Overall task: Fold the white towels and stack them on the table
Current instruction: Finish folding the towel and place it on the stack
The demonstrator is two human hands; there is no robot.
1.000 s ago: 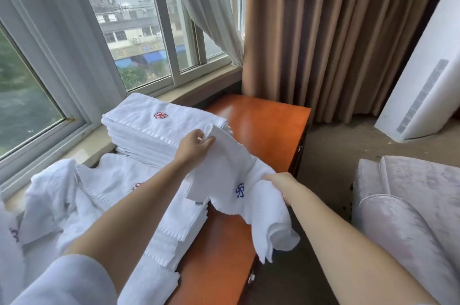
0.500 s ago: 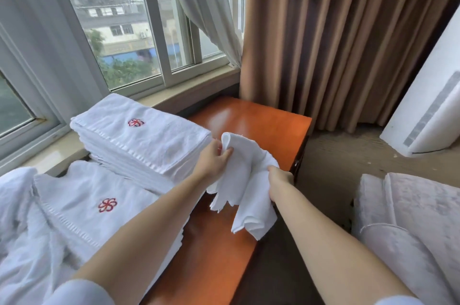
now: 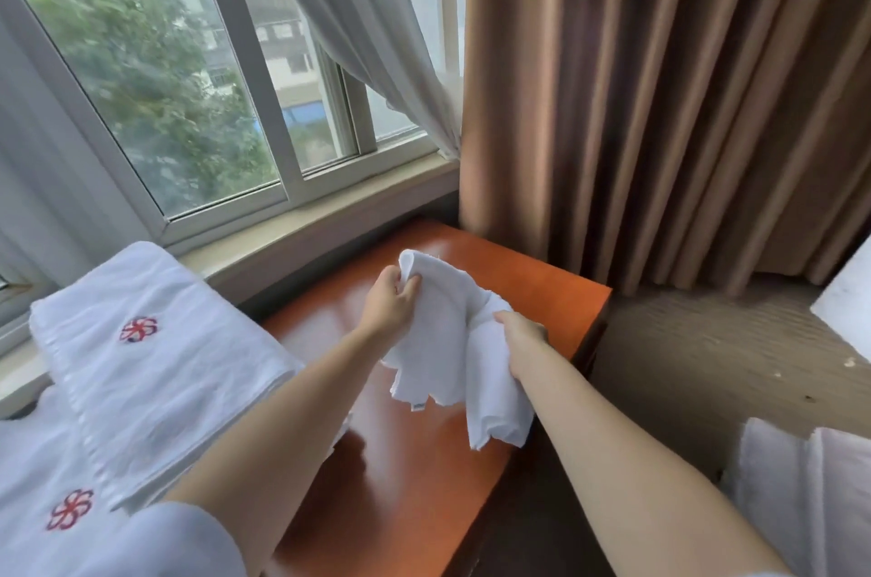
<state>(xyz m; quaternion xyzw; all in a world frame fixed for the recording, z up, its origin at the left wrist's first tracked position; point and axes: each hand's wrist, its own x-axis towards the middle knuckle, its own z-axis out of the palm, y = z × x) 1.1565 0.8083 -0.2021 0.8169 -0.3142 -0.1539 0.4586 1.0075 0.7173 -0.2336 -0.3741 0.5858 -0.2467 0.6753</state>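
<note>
A small white towel (image 3: pixel 452 341) hangs bunched above the orange wooden table (image 3: pixel 542 289). My left hand (image 3: pixel 390 303) pinches its upper left edge. My right hand (image 3: pixel 521 338) grips its right side, and loose folds droop below both hands. To the left lies a stack of folded white towels (image 3: pixel 155 359) with a red flower emblem on top. A second folded pile (image 3: pixel 52 506) with the same emblem sits nearer, at the bottom left.
A window and sill (image 3: pixel 301 223) run behind the table, with a sheer curtain (image 3: pixel 377 34) and a brown curtain (image 3: pixel 660 105). Carpet (image 3: pixel 707 350) lies to the right. A pale armchair (image 3: pixel 801 491) stands at the lower right, a white appliance (image 3: pixel 848 308) at the far right.
The towel has been gathered from a spread shape into a narrower bunch, and my hands have come closer together over the far part of the table. My view has swung right.
</note>
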